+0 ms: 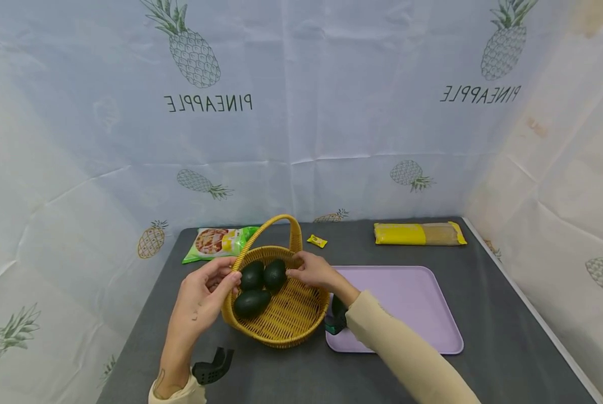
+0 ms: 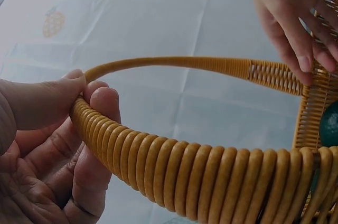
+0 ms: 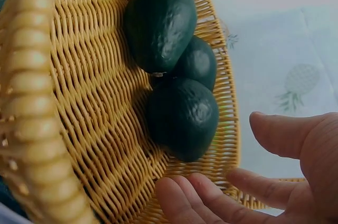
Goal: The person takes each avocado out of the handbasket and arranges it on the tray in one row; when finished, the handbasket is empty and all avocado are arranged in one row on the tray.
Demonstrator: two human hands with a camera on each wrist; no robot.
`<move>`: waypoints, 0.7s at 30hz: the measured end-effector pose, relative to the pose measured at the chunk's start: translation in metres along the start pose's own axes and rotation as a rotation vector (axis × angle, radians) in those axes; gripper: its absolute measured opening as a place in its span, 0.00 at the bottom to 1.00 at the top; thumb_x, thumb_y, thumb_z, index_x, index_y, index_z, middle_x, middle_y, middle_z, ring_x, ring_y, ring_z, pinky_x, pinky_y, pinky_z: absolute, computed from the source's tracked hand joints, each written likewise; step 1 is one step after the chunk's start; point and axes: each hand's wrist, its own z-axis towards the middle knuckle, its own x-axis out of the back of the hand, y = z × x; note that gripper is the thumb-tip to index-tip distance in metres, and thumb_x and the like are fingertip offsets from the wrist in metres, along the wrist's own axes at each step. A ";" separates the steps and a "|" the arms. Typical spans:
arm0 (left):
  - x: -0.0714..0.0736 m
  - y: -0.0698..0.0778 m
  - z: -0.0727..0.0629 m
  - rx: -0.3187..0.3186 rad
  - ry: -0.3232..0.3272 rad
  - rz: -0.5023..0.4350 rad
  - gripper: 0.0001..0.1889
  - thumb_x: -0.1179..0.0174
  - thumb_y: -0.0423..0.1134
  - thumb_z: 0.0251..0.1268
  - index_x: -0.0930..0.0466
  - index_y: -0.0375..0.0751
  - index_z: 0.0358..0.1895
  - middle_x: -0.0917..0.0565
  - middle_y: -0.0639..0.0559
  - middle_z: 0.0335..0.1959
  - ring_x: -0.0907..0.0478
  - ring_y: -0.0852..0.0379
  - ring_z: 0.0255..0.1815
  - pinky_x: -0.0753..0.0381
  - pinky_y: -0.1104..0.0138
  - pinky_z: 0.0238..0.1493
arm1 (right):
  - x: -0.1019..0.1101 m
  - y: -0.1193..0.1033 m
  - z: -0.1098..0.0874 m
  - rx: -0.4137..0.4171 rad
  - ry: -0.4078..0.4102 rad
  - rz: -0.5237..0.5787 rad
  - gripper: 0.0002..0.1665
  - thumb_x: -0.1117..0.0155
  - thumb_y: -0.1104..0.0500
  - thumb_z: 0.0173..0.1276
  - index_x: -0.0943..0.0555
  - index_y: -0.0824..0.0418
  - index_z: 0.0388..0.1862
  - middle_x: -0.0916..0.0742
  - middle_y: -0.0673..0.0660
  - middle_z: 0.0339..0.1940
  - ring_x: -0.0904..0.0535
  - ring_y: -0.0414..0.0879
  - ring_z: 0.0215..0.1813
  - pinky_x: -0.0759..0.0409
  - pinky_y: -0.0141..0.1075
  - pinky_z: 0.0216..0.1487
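Observation:
A yellow wicker basket (image 1: 293, 314) with a hooped handle (image 1: 295, 237) stands tipped toward me, in the middle of the head view. Three dark green avocados (image 1: 252, 304) lie together at its left and far side. My left hand (image 1: 200, 297) is at the basket's left; in the left wrist view its thumb and fingers pinch the wrapped handle (image 2: 174, 174). Over the far right rim, by the handle's base, is my right hand (image 1: 313, 270). The right wrist view shows its fingers (image 3: 179, 203) extended at the woven wall, below the avocados, with the thumb apart.
A lilac tray (image 1: 402, 308) lies right of the basket, partly under the right forearm. Behind stand a green snack bag (image 1: 215, 241), a small yellow wrapped packet (image 1: 317, 241) and a long yellow package (image 1: 412, 234). Pineapple-printed curtains (image 1: 331, 129) enclose the dark table (image 1: 503, 336).

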 end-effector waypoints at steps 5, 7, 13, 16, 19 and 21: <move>0.000 -0.001 0.000 -0.003 -0.002 -0.006 0.16 0.38 0.35 0.72 0.19 0.33 0.59 0.14 0.46 0.37 0.18 0.66 0.31 0.16 0.70 0.35 | -0.005 -0.003 0.008 -0.006 -0.017 -0.038 0.33 0.36 0.48 0.75 0.29 0.60 0.73 0.16 0.62 0.54 0.16 0.58 0.45 0.16 0.47 0.43; 0.000 -0.001 0.000 -0.002 -0.002 -0.004 0.16 0.38 0.35 0.72 0.19 0.34 0.59 0.14 0.46 0.37 0.18 0.66 0.31 0.16 0.70 0.35 | -0.007 -0.005 0.010 -0.020 -0.025 -0.029 0.34 0.36 0.48 0.74 0.30 0.60 0.73 0.18 0.64 0.60 0.16 0.59 0.46 0.16 0.50 0.44; 0.001 -0.001 -0.001 -0.005 -0.007 0.000 0.16 0.38 0.35 0.72 0.19 0.34 0.59 0.14 0.45 0.38 0.17 0.62 0.31 0.16 0.69 0.34 | -0.011 -0.008 0.016 -0.040 -0.026 -0.058 0.34 0.36 0.48 0.74 0.30 0.61 0.73 0.23 0.65 0.69 0.17 0.56 0.50 0.15 0.48 0.44; 0.000 -0.001 -0.001 -0.003 -0.010 -0.002 0.16 0.38 0.36 0.73 0.19 0.34 0.59 0.14 0.46 0.38 0.16 0.59 0.31 0.16 0.69 0.34 | -0.013 -0.009 0.019 -0.039 -0.028 -0.062 0.35 0.35 0.48 0.74 0.30 0.63 0.73 0.23 0.66 0.68 0.16 0.58 0.49 0.15 0.48 0.44; 0.000 -0.001 -0.001 0.004 -0.010 -0.001 0.16 0.37 0.36 0.72 0.19 0.35 0.59 0.14 0.46 0.38 0.16 0.57 0.32 0.16 0.70 0.35 | -0.015 -0.011 0.021 -0.047 -0.034 -0.036 0.35 0.36 0.48 0.75 0.31 0.63 0.73 0.21 0.67 0.65 0.15 0.63 0.46 0.15 0.52 0.45; 0.000 0.000 -0.001 0.009 -0.011 -0.001 0.16 0.37 0.37 0.72 0.19 0.35 0.59 0.14 0.46 0.38 0.15 0.56 0.32 0.16 0.70 0.35 | -0.016 -0.013 0.022 -0.049 -0.035 -0.041 0.35 0.36 0.48 0.75 0.31 0.63 0.74 0.20 0.67 0.64 0.15 0.65 0.44 0.15 0.54 0.46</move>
